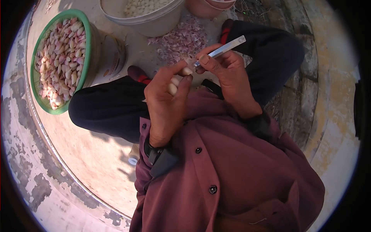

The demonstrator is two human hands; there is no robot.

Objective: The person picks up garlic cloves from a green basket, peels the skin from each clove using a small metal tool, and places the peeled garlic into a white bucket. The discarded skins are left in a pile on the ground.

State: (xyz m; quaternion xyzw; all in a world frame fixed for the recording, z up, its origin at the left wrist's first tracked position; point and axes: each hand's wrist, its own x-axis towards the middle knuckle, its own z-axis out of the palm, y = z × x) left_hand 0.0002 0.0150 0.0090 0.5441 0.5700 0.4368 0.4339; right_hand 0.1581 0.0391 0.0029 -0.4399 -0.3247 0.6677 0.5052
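Note:
My left hand (166, 102) pinches a garlic clove (187, 71) between thumb and forefinger. Two more pale, peeled cloves (172, 88) are tucked in its curled palm. In my right hand (234, 79) is a flat silver metal tool (222, 50) with a small hole near its outer end, gripped by thumb and fingers. The tool's inner end is right beside the pinched clove, where a scrap of papery skin shows. Both hands are close together above my lap.
A green-rimmed basket (88, 40) of unpeeled cloves leans by a bucket (114, 56) on the left. Ahead stands a whitish tub (158, 23) holding peeled cloves, with a pinkish bucket (205, 9) to its right. Purple-white garlic skins (181, 40) litter the ground between my feet.

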